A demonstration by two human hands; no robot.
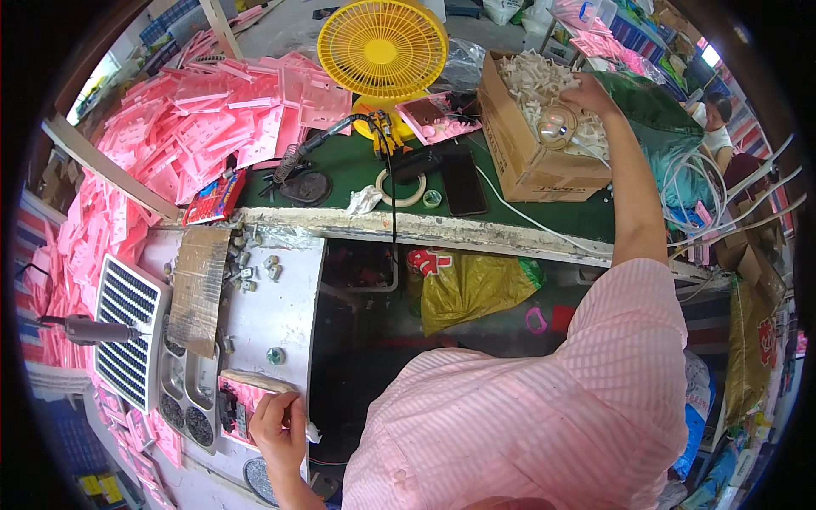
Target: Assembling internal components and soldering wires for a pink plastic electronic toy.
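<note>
My right arm stretches to the far right, where my right hand (586, 92) is in among small white plastic pieces (531, 81). They fill an open cardboard box (518, 161); the fingertips are partly hidden there. At the lower left, my left hand (280, 425) is at the right edge of a pink plastic panel (242, 393) with black parts on it. Its fingers are curled together, and what they hold, if anything, is hidden. A small white bit (314, 433) shows beside this hand. A metal compartment tray (204, 374) with dark small parts lies left of the panel.
Pink panels are heaped at the left behind a post. A white rack (127, 331) with a power screwdriver (93, 330) over it stands left of the tray. On the green bench are a yellow fan (382, 51), soldering iron (327, 132), tape ring (399, 202) and dark phone (463, 183).
</note>
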